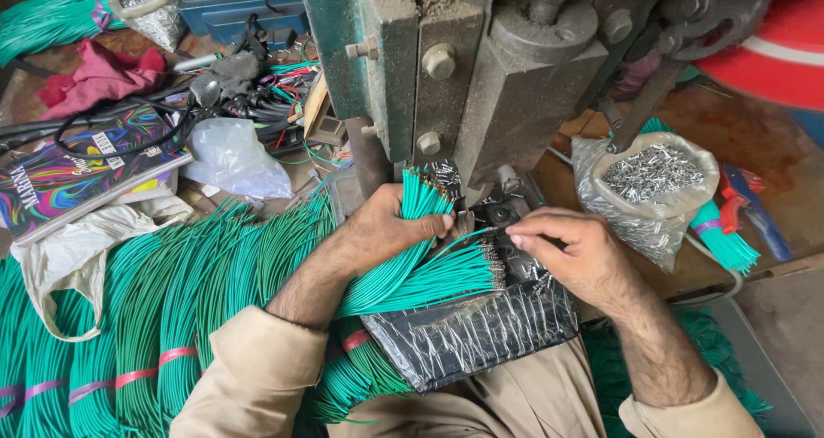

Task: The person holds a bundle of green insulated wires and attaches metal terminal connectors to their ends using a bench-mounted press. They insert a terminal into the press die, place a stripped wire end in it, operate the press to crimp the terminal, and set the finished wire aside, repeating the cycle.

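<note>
In the middle of the frame, the left hand (390, 228) is squeezing a bunch of thin green wires (412, 275). The right hand (571, 249) is pinching one wire's tip beside it.

Workbench (755, 138), brown and stained, extends beyond and to the right of the hands. A heavy press machine (481, 69), grey-green metal with exposed bolts (dust and grit on its upper faces), stands directly beyond the hands. A blue metal box (232, 9) sits at far left behind clutter. A red drum-like body with a pale band (772, 43) occupies the far right corner. Grey floor (781, 335) shows to the right of the hands, below the bench edge. Lighting is even and diffuse; no walls or windows are visible.
</note>
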Demonstrator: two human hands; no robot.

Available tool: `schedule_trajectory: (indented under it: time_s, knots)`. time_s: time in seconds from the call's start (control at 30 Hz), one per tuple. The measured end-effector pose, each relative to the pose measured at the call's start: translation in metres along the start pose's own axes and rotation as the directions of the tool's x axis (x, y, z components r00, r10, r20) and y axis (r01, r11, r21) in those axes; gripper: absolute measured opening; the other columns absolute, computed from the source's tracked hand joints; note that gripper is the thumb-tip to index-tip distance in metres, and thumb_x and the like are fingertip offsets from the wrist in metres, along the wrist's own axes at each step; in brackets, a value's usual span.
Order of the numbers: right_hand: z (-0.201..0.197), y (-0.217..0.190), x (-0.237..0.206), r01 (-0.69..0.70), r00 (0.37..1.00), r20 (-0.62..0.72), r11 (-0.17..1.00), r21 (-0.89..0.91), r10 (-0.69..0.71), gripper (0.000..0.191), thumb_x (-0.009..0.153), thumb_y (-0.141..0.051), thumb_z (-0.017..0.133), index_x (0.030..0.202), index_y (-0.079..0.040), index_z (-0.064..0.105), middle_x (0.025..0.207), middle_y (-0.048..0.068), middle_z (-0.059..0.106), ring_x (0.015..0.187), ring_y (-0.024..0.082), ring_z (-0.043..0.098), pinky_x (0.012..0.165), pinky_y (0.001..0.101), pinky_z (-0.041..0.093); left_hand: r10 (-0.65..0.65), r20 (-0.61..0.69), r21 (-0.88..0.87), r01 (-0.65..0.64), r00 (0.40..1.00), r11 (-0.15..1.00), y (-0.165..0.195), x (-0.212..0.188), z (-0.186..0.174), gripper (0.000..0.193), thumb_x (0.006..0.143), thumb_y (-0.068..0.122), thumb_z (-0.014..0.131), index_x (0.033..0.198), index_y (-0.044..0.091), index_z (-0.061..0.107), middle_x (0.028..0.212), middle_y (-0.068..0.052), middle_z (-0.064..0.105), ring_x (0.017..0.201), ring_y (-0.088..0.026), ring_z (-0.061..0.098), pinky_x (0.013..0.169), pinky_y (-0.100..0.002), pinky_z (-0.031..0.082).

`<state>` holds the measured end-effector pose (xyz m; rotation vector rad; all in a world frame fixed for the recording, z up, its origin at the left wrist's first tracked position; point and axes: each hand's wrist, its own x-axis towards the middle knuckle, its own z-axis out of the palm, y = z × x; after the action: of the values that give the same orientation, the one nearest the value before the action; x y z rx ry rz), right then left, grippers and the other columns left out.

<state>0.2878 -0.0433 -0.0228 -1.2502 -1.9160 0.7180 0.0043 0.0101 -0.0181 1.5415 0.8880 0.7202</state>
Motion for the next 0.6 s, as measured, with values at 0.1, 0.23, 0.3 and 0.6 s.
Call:
schedule_trajectory:
  time_s: [0.1, 0.23, 0.3, 0.6]
  knots:
    - [-0.009, -0.002, -0.003, 0.125, 0.982, 0.169, 0.957, -0.261, -0.082, 0.015, 0.083, -0.011, 0.077, 0.097, -0.004, 0.078, 0.095, 0.008, 0.076, 0.09, 0.014, 0.072, 0.079, 0.0311, 0.057, 0.037, -0.015, 0.02, -0.036, 0.999, 0.999, 0.001, 0.0, 0.0, 0.015, 0.089, 0.017, 0.075, 0.097, 0.005, 0.077, 0.084, 0.0, 0.077, 0.08, -0.008, 0.069, 0.077, -0.028, 0.057]
    - [-0.001, 0.006, -0.005, 0.05, 0.997, 0.064, 0.972, -0.23, -0.036, 0.014, 0.088, -0.012, 0.072, 0.101, -0.005, 0.074, 0.095, 0.007, 0.076, 0.089, 0.012, 0.072, 0.079, 0.0301, 0.059, 0.071, 0.037, 0.0, -0.071, 0.997, 0.997, 0.001, 0.002, 0.001, 0.015, 0.091, 0.017, 0.076, 0.092, 0.002, 0.076, 0.082, -0.001, 0.074, 0.077, -0.009, 0.066, 0.074, -0.029, 0.057]
    - [0.004, 0.015, -0.005, -0.159, 0.986, -0.058, 0.983, -0.094, 0.154, 0.02, 0.089, -0.011, 0.071, 0.108, -0.004, 0.073, 0.093, 0.006, 0.077, 0.085, 0.013, 0.073, 0.074, 0.0311, 0.059, 0.047, 0.033, 0.031, -0.048, 0.998, 0.998, 0.0, 0.002, 0.001, 0.015, 0.091, 0.017, 0.076, 0.092, 0.002, 0.076, 0.08, -0.002, 0.074, 0.076, -0.009, 0.066, 0.073, -0.029, 0.057]
    - [0.03, 0.036, 0.027, 0.058, 0.994, -0.111, 0.804, 0.592, 0.01, 0.011, 0.101, 0.002, 0.06, 0.112, 0.007, 0.061, 0.107, 0.015, 0.076, 0.097, 0.02, 0.076, 0.091, 0.0341, 0.064, 0.051, -0.043, 0.034, -0.049, 0.998, 0.998, -0.002, 0.002, 0.001, 0.015, 0.089, 0.015, 0.073, 0.092, 0.001, 0.076, 0.078, -0.002, 0.074, 0.073, -0.01, 0.068, 0.071, -0.029, 0.057]
